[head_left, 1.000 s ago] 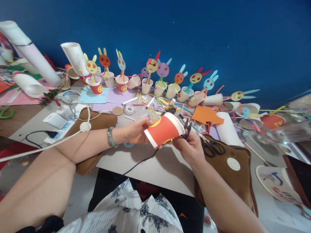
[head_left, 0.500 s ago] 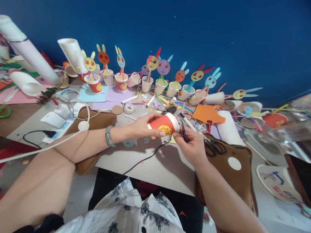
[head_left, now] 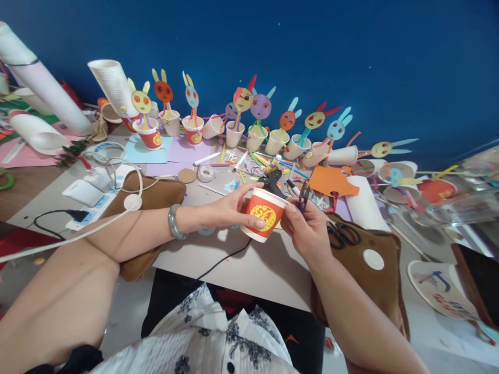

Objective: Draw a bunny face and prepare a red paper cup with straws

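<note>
My left hand (head_left: 239, 210) is wrapped round a red paper cup (head_left: 268, 217) with a yellow round emblem, its thumb across the front. The cup is held above the table, a little tilted, with its white rim up. Between the fingers of my right hand (head_left: 306, 226) is a small dark two-pronged tool (head_left: 303, 197), prongs pointing up; its exact kind is unclear. The right thumb and fingertips also meet the cup's right side near the rim. Just behind the cup lies a black object (head_left: 273, 179), partly hidden, perhaps a glue gun.
Paper cups with rabbit figures (head_left: 236, 134) line the blue wall. Pens and paper scraps litter the table behind my hands. Black scissors (head_left: 345, 235) rest on a brown cushion (head_left: 362, 291) at right. A power strip (head_left: 88, 215) and cables lie left, and a black cord (head_left: 226, 259) crosses the front.
The cup has turned from lying sideways, rim to the right, to nearly upright with its emblem facing me. The two-pronged tool now shows more clearly, and the black object behind the cup is exposed.
</note>
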`<state>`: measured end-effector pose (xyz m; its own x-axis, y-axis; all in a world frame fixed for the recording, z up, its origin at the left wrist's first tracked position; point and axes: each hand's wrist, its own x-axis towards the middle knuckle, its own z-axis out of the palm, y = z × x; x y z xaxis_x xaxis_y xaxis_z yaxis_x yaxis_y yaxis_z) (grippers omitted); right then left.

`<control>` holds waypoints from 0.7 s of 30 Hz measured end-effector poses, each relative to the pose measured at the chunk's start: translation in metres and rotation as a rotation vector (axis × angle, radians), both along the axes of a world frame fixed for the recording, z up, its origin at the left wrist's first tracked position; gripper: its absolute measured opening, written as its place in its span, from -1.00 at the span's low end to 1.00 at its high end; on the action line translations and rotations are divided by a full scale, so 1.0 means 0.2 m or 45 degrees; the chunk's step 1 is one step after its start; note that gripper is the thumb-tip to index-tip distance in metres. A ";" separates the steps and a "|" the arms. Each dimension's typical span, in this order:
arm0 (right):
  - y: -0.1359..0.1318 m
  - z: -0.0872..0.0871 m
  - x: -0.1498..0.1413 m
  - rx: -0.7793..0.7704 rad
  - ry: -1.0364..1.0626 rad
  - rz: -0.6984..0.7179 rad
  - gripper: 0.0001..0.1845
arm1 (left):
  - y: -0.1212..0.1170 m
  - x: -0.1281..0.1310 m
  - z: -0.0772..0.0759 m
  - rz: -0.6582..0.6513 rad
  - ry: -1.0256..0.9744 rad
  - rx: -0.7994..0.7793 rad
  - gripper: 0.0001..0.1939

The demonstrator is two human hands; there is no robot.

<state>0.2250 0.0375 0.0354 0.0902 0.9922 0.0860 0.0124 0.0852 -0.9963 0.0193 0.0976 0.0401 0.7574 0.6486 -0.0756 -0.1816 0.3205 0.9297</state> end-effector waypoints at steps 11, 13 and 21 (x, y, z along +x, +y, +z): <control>-0.01 0.02 -0.02 -0.116 0.029 0.060 -0.48 | 0.06 -0.04 0.05 0.159 0.174 0.931 -0.70; -0.01 0.01 -0.04 -0.126 0.005 0.064 -0.49 | 0.06 -0.05 0.06 0.110 0.212 1.008 -0.71; -0.05 0.01 -0.06 0.006 -0.099 -0.011 -0.53 | 0.08 -0.07 0.11 -0.065 0.249 0.813 -0.72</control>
